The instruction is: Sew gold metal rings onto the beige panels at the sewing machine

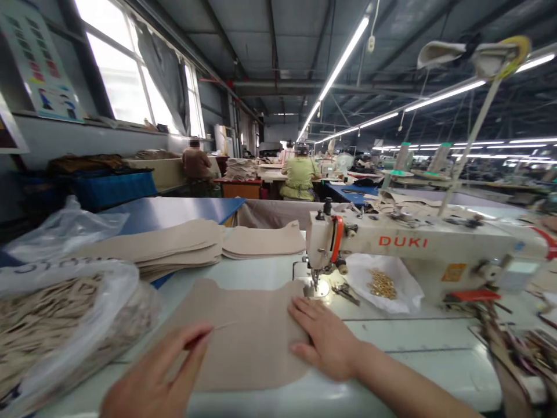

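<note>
Beige sheet material, matte and cut with a dipped far edge and rounded corners, forms a panel lying flat on a glossy pale-green worktop, its far right corner near the needle of a white DUKI sewing machine. A person's right hand rests palm down along the panel's right side, grip relaxed, fingers extended and thumb apart. The left hand brings thumb and forefinger close together above the panel, beside a thin pale line; whether that grip clamps anything cannot be told. Beyond lie layered beige pieces. At left, translucent plastic wraps crinkled strips; at right, small gold-coloured pieces sit on crumpled white wrapping.
</note>
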`<state>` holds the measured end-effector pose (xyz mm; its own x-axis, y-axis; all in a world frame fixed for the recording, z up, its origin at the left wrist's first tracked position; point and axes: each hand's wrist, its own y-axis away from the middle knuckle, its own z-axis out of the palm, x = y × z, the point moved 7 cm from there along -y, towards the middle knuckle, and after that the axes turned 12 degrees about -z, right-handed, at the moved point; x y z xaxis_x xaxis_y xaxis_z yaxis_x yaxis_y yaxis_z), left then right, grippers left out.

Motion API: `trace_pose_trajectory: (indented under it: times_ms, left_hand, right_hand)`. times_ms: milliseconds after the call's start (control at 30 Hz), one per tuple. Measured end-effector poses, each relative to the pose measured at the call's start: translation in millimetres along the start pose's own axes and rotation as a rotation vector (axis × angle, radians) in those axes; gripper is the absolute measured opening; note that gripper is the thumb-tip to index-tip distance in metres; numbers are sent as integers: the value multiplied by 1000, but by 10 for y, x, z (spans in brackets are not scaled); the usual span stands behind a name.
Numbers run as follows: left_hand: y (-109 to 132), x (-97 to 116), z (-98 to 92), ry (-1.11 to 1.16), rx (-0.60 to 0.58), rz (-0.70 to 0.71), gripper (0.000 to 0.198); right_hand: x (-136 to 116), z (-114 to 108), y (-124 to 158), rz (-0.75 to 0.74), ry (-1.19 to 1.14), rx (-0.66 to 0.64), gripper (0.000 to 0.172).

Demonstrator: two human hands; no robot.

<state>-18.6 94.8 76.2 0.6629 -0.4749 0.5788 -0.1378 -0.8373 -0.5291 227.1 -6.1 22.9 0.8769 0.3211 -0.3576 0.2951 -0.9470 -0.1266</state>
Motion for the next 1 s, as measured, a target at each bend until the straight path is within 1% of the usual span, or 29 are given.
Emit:
trace_pose_trajectory:
  times_ms: [33, 100, 133, 200, 300, 367, 433, 500, 567, 600, 633, 667, 700, 733, 767, 833, 900, 933, 1000]
  left_hand:
    - [3, 131, 211, 56, -55, -62, 23]
    - [-85, 379, 606, 190, -208, -170, 24]
    - [-172, 485, 760, 268, -259, -220, 26]
    - [-389, 643, 1010, 419, -314, -309, 32]
    - [-662, 773, 1368, 601, -399, -413, 32]
    - [-734, 824, 1591, 657, -481, -436, 26]
    - [-726, 836, 1749, 671, -536, -433, 22]
    - [-665, 825, 1848, 648, -589, -413, 20]
    - [-591, 806, 1905, 598, -642, -391, 21]
    - [-560, 803, 1923, 568, -665, -380, 22]
    - [-536, 804, 1935, 543, -682, -372, 23]
    - [-522, 810, 1943, 527, -690, -369, 24]
    - [-514, 822, 1948, 517, -693, -368, 24]
    - [-510, 838, 1954, 511, -694, -370, 24]
    - [-509, 851, 1960, 508, -691, -376, 24]
    - [-512, 871, 1968, 500, -674, -377, 24]
    - [-518, 875, 1975, 484, -654, -358, 22]
    - [-522, 870, 1977, 477, -640, -343, 22]
    - [-528, 848, 1985, 465, -619, -315, 21]
  right_hand:
    - [-29, 7, 19, -1, -12, -31, 70]
    - [-88, 1, 56, -12, -26, -66, 73]
    - [-114, -12, 71, -20, -32, -68, 73]
    - [-150, -46, 94, -30, -44, -57, 73]
    - [-174, -76, 110, -26, -66, -37, 73]
    - [-190, -84, 120, -25, -70, -22, 73]
    - [-203, -106, 146, -32, -45, 0, 71]
    - [-190, -173, 197, -58, 16, 38, 66]
    - [-92, -330, 280, -63, 97, 119, 53]
    - [11, -448, 335, -31, 140, 177, 44]
    - [158, -577, 398, 35, 180, 228, 35]
    - [345, -705, 465, 136, 221, 256, 30]
    - [564, -819, 535, 269, 276, 248, 29]
    - [801, -921, 615, 431, 343, 213, 29]
    - [993, -1011, 665, 514, 370, 198, 30]
    - [1320, -1118, 719, 623, 394, 157, 29]
    - [1562, -1123, 727, 688, 394, 95, 22]
    - [1644, -1103, 717, 705, 395, 67, 19]
    - [1735, -1053, 679, 713, 402, 21, 20]
